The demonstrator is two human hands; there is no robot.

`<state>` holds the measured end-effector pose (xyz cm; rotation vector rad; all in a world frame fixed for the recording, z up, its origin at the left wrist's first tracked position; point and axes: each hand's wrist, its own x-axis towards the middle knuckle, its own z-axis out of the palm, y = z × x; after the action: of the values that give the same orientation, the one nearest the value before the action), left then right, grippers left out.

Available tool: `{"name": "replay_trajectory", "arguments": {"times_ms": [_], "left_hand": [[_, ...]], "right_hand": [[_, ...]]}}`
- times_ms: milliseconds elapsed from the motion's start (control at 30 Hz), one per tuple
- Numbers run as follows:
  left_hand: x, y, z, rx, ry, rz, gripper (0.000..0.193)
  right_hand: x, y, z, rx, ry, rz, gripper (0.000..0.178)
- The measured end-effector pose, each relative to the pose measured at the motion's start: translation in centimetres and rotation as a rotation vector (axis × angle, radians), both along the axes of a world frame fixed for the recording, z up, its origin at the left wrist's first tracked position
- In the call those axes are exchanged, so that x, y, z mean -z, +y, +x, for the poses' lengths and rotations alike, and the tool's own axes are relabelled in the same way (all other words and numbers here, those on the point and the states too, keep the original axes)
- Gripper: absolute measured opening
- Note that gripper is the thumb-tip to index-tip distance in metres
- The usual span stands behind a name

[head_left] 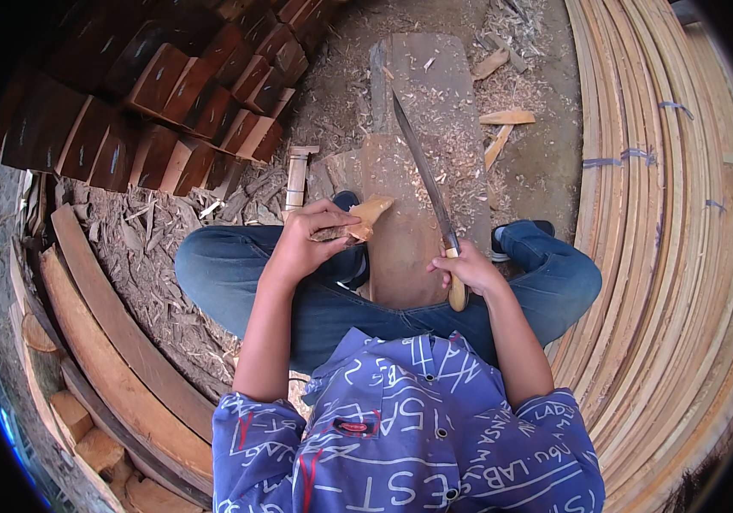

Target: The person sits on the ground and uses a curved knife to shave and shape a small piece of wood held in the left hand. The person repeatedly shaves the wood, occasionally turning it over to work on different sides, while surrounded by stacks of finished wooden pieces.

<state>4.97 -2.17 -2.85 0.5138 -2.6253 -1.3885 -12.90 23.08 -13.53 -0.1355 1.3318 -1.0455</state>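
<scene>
My left hand (311, 238) is closed around a short wedge of pale wood (372, 214), held over the left edge of a worn wooden board (400, 265). The wedge has a light cut face and rough bark-like brown on its near part. In my right hand (471, 268) is a machete (424, 171), gripped by its light wooden handle. Its long, dark, slightly curved blade points away from me above the board, apart from the wedge. Shavings are scattered over the far half of the board, which lies between my bent legs.
Stacked dark-red wood blocks (182, 90) rise at far left. Curved planks (118, 316) and cut logs (97, 449) lie at near left. Long pale strips (640, 282), some tied with blue cord, fill the right side. Wood chips (153, 248) cover the ground; offcuts (506, 117) lie right of the board.
</scene>
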Motion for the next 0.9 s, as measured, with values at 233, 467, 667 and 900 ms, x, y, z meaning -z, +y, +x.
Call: {"name": "replay_trajectory", "arguments": {"times_ms": [233,467,667,900], "left_hand": [[-0.5,3.9,0.0,0.07,-0.099,-0.104,0.044],[-0.5,3.2,-0.9,0.079,-0.044,-0.238,0.038],[0.0,2.9,-2.6,0.114,-0.098,-0.309,0.036],[0.4,2.5,-4.8,0.177,-0.062,-0.342,0.027]], "right_hand": [[3.2,-0.8,1.3,-0.016,0.483,-0.043,0.029],[0.8,-3.9,1.8,-0.014,0.6,-0.152,0.036],[-1.1,-5.9,0.0,-0.108,0.435,-0.203,0.033],[2.3,-6.1,1.0,-0.101,0.428,-0.124,0.026]]}}
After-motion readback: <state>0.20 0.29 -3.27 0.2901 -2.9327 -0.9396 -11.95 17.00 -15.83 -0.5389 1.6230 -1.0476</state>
